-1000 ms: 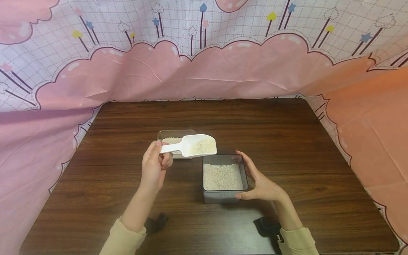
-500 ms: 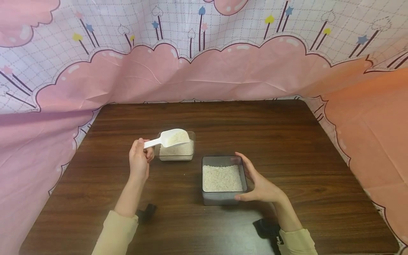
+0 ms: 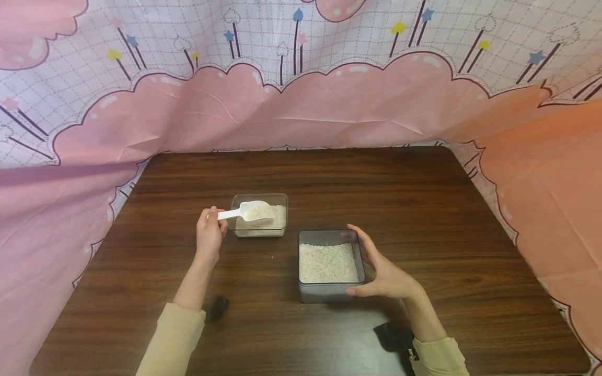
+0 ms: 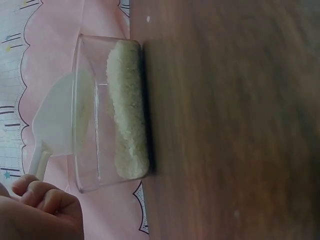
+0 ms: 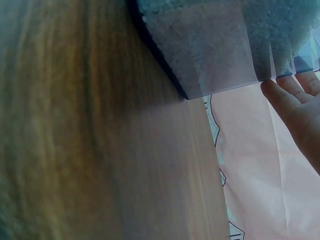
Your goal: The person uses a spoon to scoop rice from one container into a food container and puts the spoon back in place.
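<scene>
My left hand [image 3: 209, 235] grips the handle of a white scoop [image 3: 254, 208]. White rice-like grains lie in the scoop, which is over a clear rectangular container [image 4: 100, 190] part-filled with the same grains. In the left wrist view, the scoop's lower part dips past the container's rim, apart from the grains [image 4: 127, 100] below. My right hand [image 3: 388, 274] holds a grey see-through square box [image 3: 324, 292] at its right side, thumb at the front corner and fingers behind. White grains [image 5: 190, 45] fill much of this box.
Both containers stand on a dark wood-grain table [image 3: 376, 188]. A patterned pink and white cloth [image 3: 291, 115] hangs at the back and sides. Black straps [image 3: 395, 337] are at the wrists.
My left hand has moved the scoop left, from above the grey box's left back side to the clear container, then lowered it. The right hand keeps its hold.
</scene>
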`<state>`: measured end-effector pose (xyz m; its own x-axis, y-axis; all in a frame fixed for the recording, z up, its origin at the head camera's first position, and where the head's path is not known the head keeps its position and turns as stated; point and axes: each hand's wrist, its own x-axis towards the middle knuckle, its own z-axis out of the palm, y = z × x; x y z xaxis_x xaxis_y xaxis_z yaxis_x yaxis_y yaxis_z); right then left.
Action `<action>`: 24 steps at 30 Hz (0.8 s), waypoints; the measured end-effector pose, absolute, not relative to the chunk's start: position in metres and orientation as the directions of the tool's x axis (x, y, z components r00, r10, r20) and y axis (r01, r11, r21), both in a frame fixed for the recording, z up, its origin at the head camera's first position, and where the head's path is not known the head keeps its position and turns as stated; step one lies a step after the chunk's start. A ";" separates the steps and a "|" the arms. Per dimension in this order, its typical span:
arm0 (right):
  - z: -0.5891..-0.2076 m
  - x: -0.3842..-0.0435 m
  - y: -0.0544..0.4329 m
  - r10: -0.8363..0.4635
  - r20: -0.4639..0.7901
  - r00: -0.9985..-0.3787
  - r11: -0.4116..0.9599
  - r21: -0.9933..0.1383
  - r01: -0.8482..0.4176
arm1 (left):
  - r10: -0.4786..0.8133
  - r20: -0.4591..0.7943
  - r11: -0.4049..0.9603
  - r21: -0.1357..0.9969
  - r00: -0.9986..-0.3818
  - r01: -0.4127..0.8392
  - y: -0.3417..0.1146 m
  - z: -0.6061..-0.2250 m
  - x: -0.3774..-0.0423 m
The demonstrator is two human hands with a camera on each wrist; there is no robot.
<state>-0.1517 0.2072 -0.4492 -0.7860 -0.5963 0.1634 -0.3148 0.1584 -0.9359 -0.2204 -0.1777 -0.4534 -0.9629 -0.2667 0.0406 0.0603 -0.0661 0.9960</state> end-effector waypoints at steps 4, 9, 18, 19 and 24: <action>-0.451 -0.152 0.208 -0.598 0.158 -0.785 0.163 -0.936 -0.313 | -0.274 0.041 -0.001 0.999 -0.961 0.043 -0.177 -0.456 -0.222; -0.452 -0.152 0.208 -0.603 0.165 -0.781 0.161 -0.933 -0.321 | -0.258 0.057 0.134 0.991 -0.964 0.023 -0.177 -0.453 -0.223; -0.450 -0.153 0.208 -0.598 0.167 -0.784 0.166 -0.931 -0.325 | -0.233 0.226 0.496 0.864 -0.946 0.084 -0.176 -0.434 -0.229; -0.450 -0.153 0.208 -0.597 0.167 -0.785 0.167 -0.931 -0.325 | -0.219 0.238 0.525 0.846 -0.946 0.092 -0.176 -0.430 -0.229; -0.451 -0.153 0.208 -0.594 0.164 -0.787 0.168 -0.932 -0.322 | -0.116 0.284 0.682 0.719 -0.952 0.131 -0.170 -0.410 -0.227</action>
<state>-0.1525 0.2081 -0.4508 -0.7871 -0.5945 0.1645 -0.3219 0.1684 -0.9317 -0.2268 -0.1700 -0.4099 -0.9518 -0.1161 0.2839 0.1314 0.6821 0.7194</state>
